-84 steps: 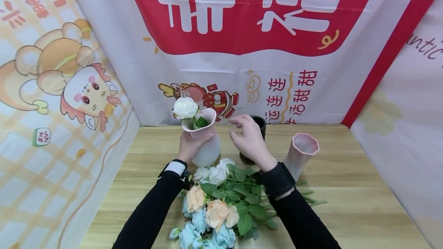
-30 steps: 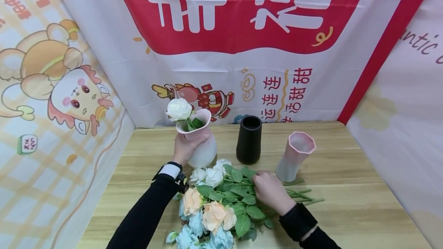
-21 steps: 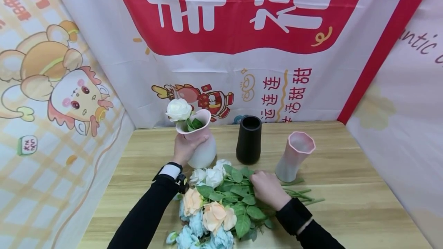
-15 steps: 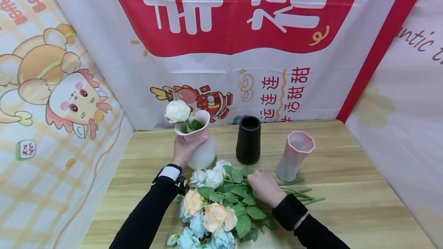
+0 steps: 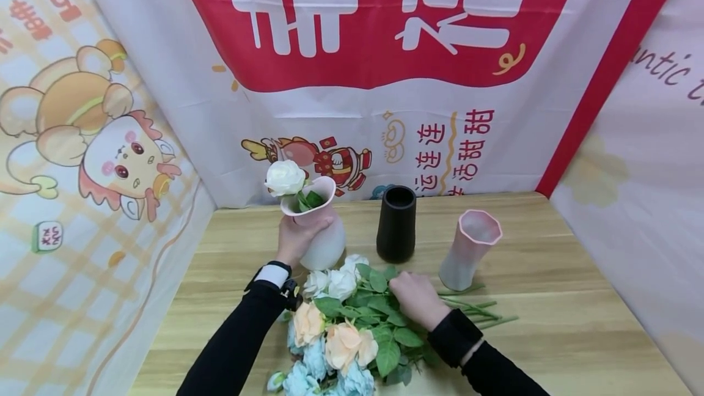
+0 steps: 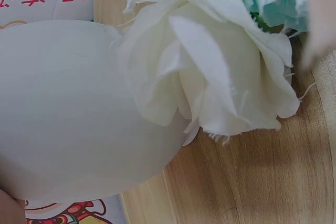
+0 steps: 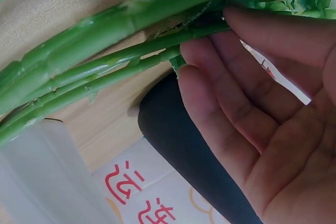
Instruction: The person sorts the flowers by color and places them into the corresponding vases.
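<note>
My left hand [image 5: 299, 235] grips the neck of a white vase with a pink rim [image 5: 327, 243], which stands on the wooden table [image 5: 550, 322]. A white rose [image 5: 284, 177] sticks out of it. In the left wrist view the vase's belly [image 6: 68, 114] fills the left side, with a loose white rose [image 6: 210, 72] beside it. My right hand [image 5: 414, 297] lies palm down in the pile of flowers [image 5: 346, 329]. Its fingers [image 7: 220, 103] and thumb curl round the green stems [image 7: 105, 30].
A black vase [image 5: 396, 223] stands at mid table, also behind my fingers [image 7: 184, 145]. To its right stands a pink faceted vase [image 5: 470, 249]. Peach and pale blue flowers [image 5: 341, 347] lie at the near edge. Printed banners wall in the table on three sides.
My right hand came down from beside the black vase onto the pile, then slid left along the stems and leaves. The left hand has kept hold of the vase.
</note>
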`<action>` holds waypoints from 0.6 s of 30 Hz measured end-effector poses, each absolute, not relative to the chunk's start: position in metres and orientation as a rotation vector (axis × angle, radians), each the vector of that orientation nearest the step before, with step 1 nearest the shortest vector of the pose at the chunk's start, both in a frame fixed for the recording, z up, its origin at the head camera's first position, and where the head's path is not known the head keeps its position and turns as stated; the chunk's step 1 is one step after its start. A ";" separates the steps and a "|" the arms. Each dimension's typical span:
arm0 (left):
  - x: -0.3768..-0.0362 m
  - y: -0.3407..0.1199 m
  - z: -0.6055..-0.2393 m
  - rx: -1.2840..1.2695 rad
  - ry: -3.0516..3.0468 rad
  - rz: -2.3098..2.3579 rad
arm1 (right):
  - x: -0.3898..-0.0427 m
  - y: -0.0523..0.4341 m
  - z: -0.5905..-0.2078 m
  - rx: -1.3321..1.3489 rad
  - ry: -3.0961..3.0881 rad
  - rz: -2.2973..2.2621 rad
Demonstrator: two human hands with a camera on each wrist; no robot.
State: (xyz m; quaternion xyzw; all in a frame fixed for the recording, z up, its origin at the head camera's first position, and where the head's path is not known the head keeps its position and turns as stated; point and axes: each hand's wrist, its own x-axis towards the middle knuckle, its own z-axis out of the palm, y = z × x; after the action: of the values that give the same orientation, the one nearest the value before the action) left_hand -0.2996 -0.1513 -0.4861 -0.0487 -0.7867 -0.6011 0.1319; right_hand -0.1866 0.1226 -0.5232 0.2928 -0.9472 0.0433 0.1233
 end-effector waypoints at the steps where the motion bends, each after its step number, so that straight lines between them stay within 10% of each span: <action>1: -0.299 -0.151 -0.486 -0.136 -2.283 -1.747 | -0.187 0.123 -0.522 0.852 -2.757 0.127; 18: -0.299 -0.151 -0.486 -0.155 -2.264 -1.755 | -0.184 0.128 -0.506 0.732 -2.821 0.221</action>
State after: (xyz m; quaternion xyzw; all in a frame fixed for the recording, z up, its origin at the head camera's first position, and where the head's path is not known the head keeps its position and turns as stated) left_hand -0.2989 -0.1514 -0.4862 -0.0534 -0.7819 -0.6060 0.1359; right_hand -0.1843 0.1284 -0.5063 0.2490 -0.9594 0.0753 0.1090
